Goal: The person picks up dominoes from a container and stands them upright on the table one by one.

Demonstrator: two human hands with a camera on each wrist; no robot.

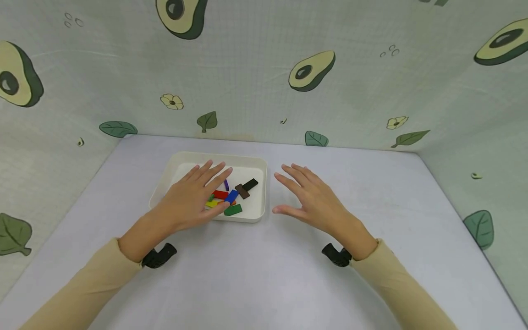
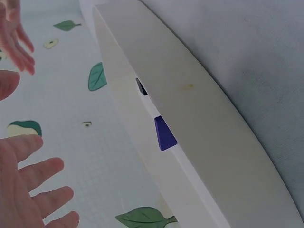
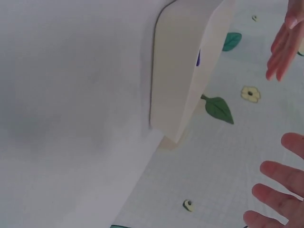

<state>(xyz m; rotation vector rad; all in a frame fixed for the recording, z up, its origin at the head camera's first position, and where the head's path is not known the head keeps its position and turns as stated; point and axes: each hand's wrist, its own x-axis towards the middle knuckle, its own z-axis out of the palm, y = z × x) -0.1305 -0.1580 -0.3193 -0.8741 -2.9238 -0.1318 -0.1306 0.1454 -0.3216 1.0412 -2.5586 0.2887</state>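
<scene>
Beige cloth sleeves [image 1: 82,284] are outstretched, fingers [image 1: 287,183] spread, nothing held — left hand [image 1: 187,199] hiding part of the white rectangular plastic tray [image 1: 253,202], right hand [image 1: 315,198] just right of it; multicoloured oblong blocks [image 1: 233,210] are strewn inside.

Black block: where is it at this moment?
In the head view, the black block lies inside the white tray, toward its right wall, at the upper right of the brown block beside it.

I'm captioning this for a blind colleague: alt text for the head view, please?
A person's outspread left hand partly hides a white tray of small colored blocks; the outspread right hand is beside it. Avocado-print cloth rises behind the white table.
</scene>
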